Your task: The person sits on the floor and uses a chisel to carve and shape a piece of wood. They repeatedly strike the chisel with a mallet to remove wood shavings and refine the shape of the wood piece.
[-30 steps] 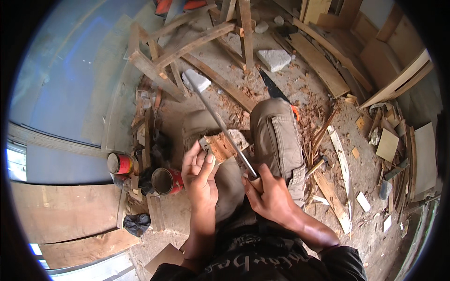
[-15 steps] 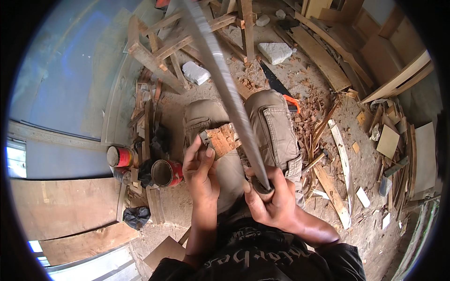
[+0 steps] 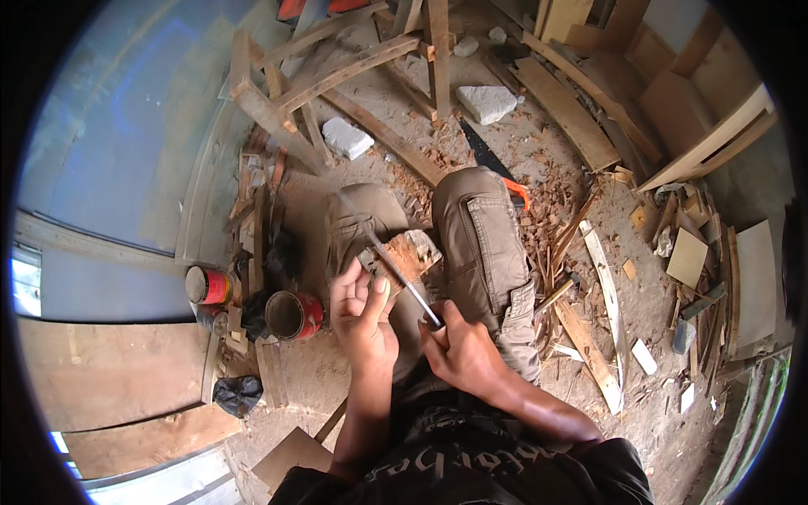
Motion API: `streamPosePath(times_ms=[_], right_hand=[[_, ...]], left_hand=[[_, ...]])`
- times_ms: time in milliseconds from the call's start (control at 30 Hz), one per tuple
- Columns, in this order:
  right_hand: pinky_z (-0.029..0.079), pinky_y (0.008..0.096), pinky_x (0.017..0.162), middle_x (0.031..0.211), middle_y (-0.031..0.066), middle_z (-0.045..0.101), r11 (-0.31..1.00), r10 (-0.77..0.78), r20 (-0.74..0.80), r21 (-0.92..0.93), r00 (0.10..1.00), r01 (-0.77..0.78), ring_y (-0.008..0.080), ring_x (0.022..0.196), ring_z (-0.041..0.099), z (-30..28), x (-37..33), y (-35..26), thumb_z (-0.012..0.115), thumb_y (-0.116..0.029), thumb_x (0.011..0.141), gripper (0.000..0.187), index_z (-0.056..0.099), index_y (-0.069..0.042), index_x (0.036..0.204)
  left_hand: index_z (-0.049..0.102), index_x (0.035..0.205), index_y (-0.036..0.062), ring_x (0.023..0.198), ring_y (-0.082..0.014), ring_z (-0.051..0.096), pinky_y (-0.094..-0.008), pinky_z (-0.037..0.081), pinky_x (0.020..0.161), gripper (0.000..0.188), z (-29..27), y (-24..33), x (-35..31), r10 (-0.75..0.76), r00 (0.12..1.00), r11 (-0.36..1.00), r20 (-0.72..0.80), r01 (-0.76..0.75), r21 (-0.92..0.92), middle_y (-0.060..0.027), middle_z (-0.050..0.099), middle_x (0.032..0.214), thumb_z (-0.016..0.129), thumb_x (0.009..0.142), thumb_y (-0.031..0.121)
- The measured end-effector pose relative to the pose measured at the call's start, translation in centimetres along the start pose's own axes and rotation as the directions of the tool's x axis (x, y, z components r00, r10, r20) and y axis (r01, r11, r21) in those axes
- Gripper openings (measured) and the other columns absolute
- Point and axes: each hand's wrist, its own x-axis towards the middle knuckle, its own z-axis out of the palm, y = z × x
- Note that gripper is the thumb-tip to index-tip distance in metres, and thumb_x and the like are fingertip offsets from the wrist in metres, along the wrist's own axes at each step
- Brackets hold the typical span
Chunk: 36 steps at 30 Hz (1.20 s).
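My left hand (image 3: pixel 364 313) pinches a small rough block of wood (image 3: pixel 418 250), reddish-brown and chipped, with a pale grey end, above my lap between the knees. My right hand (image 3: pixel 461 347) is closed round the handle of a long, thin-bladed machete (image 3: pixel 412 290). Its grey blade slants up and left across the block, seen nearly edge-on, and its far end is blurred over my left knee. Whether the edge touches the wood or passes just over it, I cannot tell.
A handsaw with an orange handle (image 3: pixel 518 194) lies beyond my right knee among wood chips. Two red cans (image 3: pixel 295 316) stand at left. Ahead are a wooden trestle (image 3: pixel 349 71) and white blocks (image 3: pixel 486 103). Offcuts (image 3: pixel 593 349) and a wooden-handled tool (image 3: pixel 555 296) lie at right.
The machete has swung down from a raised position, so its blade now lies across the wood block. My right hand has turned and shifted slightly left; the left hand keeps its hold.
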Motion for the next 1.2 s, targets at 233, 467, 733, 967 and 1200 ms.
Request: streamPosePath(times_ms=[233,467,733,967,1200], right_hand=[[0.055,0.0416,0.057,0.060,0.0167,0.062,0.900,-0.408,-0.266,0.045,0.873,0.434,0.0377,0.061,0.068,-0.8,-0.8,-0.1,0.066,-0.007,0.087,0.037,0.048,0.006,0.117],[0.052,0.0415,0.053,0.062,0.0196,0.062,0.998,0.027,-0.064,-0.051,0.998,-0.030,0.0368,0.061,0.069,-0.8,0.0,0.5,0.063,-0.006,0.090,0.028,0.050,0.009,0.110],[0.055,0.0446,0.062,0.067,0.0201,0.065,0.996,0.084,0.013,-0.034,0.996,-0.084,0.0398,0.069,0.069,-0.6,-1.4,0.3,0.065,-0.010,0.090,0.032,0.050,0.003,0.115],[0.051,0.0395,0.053,0.063,0.0169,0.063,0.968,-0.210,-0.163,0.105,0.964,0.229,0.0363,0.060,0.069,-0.6,-1.3,0.0,0.065,-0.009,0.090,0.029,0.050,0.004,0.111],[0.053,0.0402,0.056,0.063,0.0192,0.062,0.998,0.051,0.047,0.044,0.998,-0.053,0.0322,0.061,0.070,0.1,-1.2,0.6,0.063,-0.006,0.089,0.028,0.050,0.004,0.111]], left_hand=[[0.056,0.131,-0.0008,0.099,-0.0135,0.063,-0.0255,0.053,0.080,0.042,-0.8,-0.4,0.2,0.033,0.999,0.999,0.038,-0.031,-0.043,-0.0120,0.065,0.118,0.067,0.090,-0.005],[0.056,0.133,-0.0016,0.107,-0.0166,0.063,-0.0292,0.053,0.092,0.045,-0.9,-0.6,-0.7,0.008,0.997,0.999,0.079,-0.011,0.038,-0.0111,0.065,0.118,0.068,0.089,-0.004],[0.055,0.133,0.0045,0.103,-0.0187,0.064,-0.0384,0.057,0.090,0.045,-0.8,-0.8,-0.7,0.015,0.994,0.996,0.111,-0.024,0.084,-0.0045,0.064,0.108,0.067,0.090,0.003],[0.059,0.130,0.0048,0.095,-0.0121,0.063,-0.0265,0.054,0.081,0.042,-0.4,-0.4,-1.1,0.002,0.999,1.000,0.053,-0.002,-0.004,-0.0057,0.065,0.109,0.068,0.090,-0.003],[0.057,0.132,0.0027,0.098,-0.0125,0.061,-0.0315,0.056,0.088,0.045,-1.2,-0.3,-0.9,-0.055,0.998,0.998,-0.007,0.055,0.027,-0.0036,0.064,0.106,0.067,0.089,-0.004]])
